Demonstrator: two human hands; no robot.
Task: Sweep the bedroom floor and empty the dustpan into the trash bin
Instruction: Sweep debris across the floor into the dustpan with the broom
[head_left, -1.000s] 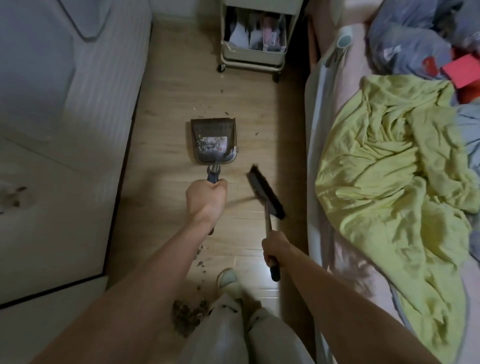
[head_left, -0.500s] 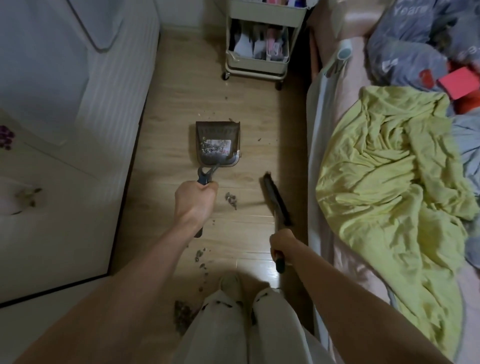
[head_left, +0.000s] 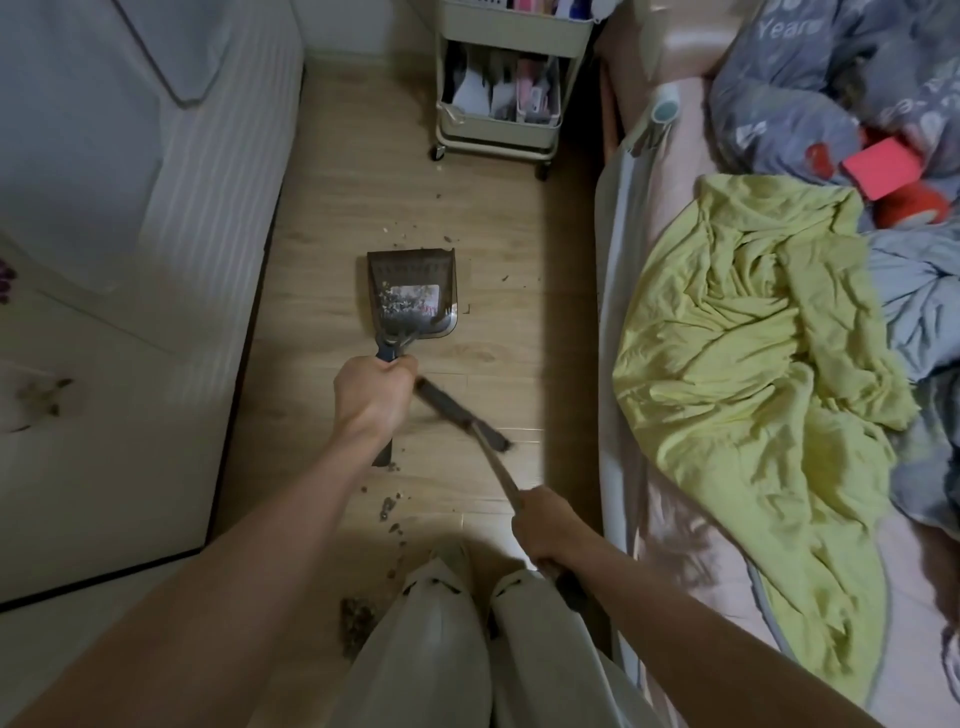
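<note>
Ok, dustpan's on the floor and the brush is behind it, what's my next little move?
Probably pull the dustpan back and turn its mouth toward the crumbs near your feet. The brush sits behind its handle, and loose dirt lies there.

- Your left hand (head_left: 375, 397) covers the middle of the dustpan (head_left: 413, 291) handle, and one end of the brush head (head_left: 462, 415) runs in behind that hand.
- The brush head is smeared with blur.
- Your right hand (head_left: 545, 527) hides part of the brush handle.
- The top edge cuts off the cart (head_left: 498, 83); what its shelves hold is too small to tell.
</note>
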